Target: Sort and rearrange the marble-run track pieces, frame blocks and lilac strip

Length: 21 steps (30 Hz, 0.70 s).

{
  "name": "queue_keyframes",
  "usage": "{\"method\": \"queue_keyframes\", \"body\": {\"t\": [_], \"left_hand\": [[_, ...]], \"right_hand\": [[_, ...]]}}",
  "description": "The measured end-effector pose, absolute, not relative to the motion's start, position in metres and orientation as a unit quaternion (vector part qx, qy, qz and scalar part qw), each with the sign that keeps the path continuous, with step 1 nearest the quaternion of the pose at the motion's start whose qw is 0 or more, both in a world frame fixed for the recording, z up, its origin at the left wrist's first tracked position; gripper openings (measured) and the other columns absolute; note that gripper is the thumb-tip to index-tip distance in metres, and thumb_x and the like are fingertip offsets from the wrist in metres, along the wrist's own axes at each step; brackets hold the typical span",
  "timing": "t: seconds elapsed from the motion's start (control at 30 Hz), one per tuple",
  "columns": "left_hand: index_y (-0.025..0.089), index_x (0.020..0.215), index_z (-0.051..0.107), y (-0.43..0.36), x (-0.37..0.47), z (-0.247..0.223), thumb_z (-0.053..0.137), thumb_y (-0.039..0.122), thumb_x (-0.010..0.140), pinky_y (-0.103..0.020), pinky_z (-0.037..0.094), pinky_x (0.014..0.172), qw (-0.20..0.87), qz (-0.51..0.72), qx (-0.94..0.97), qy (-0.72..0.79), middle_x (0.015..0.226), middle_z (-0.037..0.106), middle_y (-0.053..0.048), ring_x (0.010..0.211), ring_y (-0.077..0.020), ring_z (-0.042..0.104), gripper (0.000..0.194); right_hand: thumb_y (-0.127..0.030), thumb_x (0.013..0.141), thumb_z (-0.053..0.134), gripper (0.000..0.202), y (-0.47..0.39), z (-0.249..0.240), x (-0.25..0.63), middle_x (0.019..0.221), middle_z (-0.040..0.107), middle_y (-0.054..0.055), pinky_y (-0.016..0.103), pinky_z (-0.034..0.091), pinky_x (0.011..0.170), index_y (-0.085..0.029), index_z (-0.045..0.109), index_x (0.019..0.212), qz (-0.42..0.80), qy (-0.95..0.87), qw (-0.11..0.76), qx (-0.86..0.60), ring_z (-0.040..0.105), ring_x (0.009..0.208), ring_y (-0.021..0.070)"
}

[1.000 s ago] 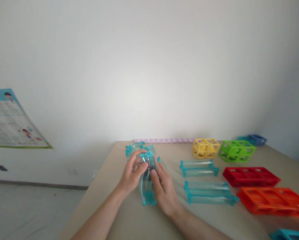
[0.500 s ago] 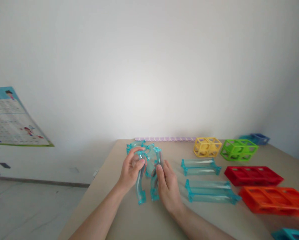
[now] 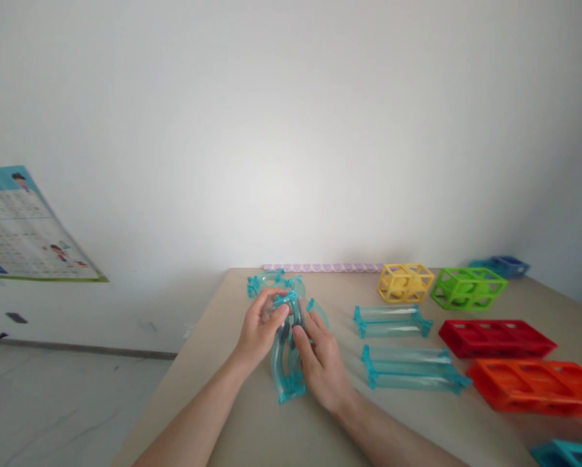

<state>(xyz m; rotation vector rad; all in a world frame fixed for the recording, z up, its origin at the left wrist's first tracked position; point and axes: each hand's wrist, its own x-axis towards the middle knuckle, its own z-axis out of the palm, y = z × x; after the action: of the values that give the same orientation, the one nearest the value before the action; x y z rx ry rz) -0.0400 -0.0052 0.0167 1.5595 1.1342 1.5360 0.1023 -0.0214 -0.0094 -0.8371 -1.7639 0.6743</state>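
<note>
My left hand [image 3: 257, 329] is closed around a clear teal curved track piece [image 3: 278, 364], thumb on its near side. Closed as well, my right hand [image 3: 324, 364] grips a second curved track piece [image 3: 294, 363] of the same kind. The two pieces stand side by side above the table, their teal connector ends close together at top and bottom. Whether they are joined I cannot tell, since fingers cover parts of both. Behind my hands lie more curved pieces [image 3: 266, 279], one partly hidden behind my right fingers.
Two straight clear teal tracks [image 3: 407, 368] lie to the right. Beyond them are a red frame block [image 3: 496, 338], an orange one [image 3: 538, 384], a yellow one [image 3: 406, 283], a green one [image 3: 468, 288] and a blue one [image 3: 510, 266]. The table [image 3: 200, 337] meets a white wall.
The two curved pieces, apart before, have come together side by side. My right hand has moved left toward my left hand, uncovering a curved piece on the table behind it.
</note>
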Motion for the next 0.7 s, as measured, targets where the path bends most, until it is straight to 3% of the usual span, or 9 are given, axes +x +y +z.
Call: {"method": "queue_keyframes", "body": {"t": [0.13, 0.33, 0.47, 0.7], "left_hand": [[0.019, 0.092, 0.063, -0.0029, -0.0389, 0.0191, 0.064, 0.035, 0.082, -0.022, 0.047, 0.07, 0.304, 0.62, 0.577, 0.436, 0.086, 0.065, -0.001, 0.079, -0.0144, 0.061, 0.019], [0.02, 0.092, 0.06, -0.0021, -0.041, 0.0147, 0.067, 0.039, 0.08, -0.021, 0.046, 0.053, 0.426, 0.619, 0.515, 0.411, 0.075, 0.062, 0.002, 0.059, -0.0113, 0.059, 0.023], [0.019, 0.088, 0.062, -0.0023, -0.043, 0.0151, 0.071, 0.032, 0.077, -0.02, 0.047, 0.056, 0.487, 0.629, 0.481, 0.369, 0.072, 0.06, 0.002, 0.062, -0.0108, 0.058, 0.019], [0.018, 0.088, 0.066, -0.0027, -0.0463, 0.0159, 0.072, 0.03, 0.075, -0.021, 0.047, 0.06, 0.491, 0.64, 0.478, 0.347, 0.074, 0.061, 0.001, 0.065, -0.0111, 0.057, 0.018]], "right_hand": [[-0.031, 0.1, 0.039, 0.042, -0.0226, -0.0103, 0.1031, 0.118, 0.057, 0.009, 0.04, 0.044, 0.095, -0.025, 0.043, 0.141, 0.28, -0.738, 0.509, -0.344, 0.053, 0.109, 0.0229], [-0.031, 0.1, 0.04, 0.044, -0.0226, -0.0118, 0.1028, 0.111, 0.059, 0.007, 0.036, 0.046, 0.091, -0.026, 0.041, 0.143, 0.279, -0.731, 0.519, -0.344, 0.056, 0.102, 0.0204], [-0.031, 0.1, 0.039, 0.043, -0.0217, -0.0132, 0.1024, 0.11, 0.059, 0.007, 0.036, 0.046, 0.092, -0.027, 0.042, 0.143, 0.27, -0.733, 0.522, -0.343, 0.055, 0.103, 0.0204], [-0.033, 0.098, 0.044, 0.044, -0.0225, -0.0137, 0.1039, 0.105, 0.061, 0.007, 0.035, 0.049, 0.083, -0.023, 0.044, 0.141, 0.253, -0.729, 0.524, -0.361, 0.058, 0.094, 0.0204]]}}
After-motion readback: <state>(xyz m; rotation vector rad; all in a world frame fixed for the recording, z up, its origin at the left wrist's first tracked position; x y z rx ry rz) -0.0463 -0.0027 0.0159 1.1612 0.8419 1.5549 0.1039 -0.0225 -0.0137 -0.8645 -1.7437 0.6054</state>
